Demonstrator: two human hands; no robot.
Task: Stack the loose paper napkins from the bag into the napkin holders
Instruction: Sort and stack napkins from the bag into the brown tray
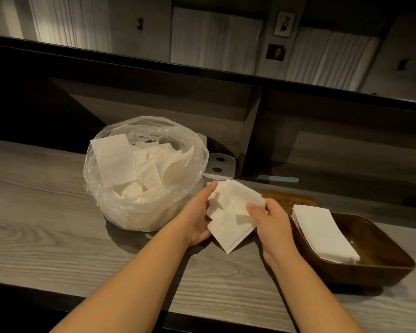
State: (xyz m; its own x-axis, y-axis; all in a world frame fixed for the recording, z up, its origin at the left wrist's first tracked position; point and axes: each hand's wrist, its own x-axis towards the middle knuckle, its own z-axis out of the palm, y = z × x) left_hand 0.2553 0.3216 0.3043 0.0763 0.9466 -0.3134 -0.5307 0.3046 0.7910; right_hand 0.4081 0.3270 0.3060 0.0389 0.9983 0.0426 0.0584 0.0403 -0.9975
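Fingers (211, 188) of left hand (197, 219) and right hand (271, 219) pinching loose napkins (231, 212); bag (142, 174) leftward, holder (380, 258) rightward. Likely light, limp, tear-prone: best squared, gripped at edges.

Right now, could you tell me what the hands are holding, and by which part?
Both hold one bunch of loose napkins: the left hand grips its left edge, the right hand pinches its right edge.
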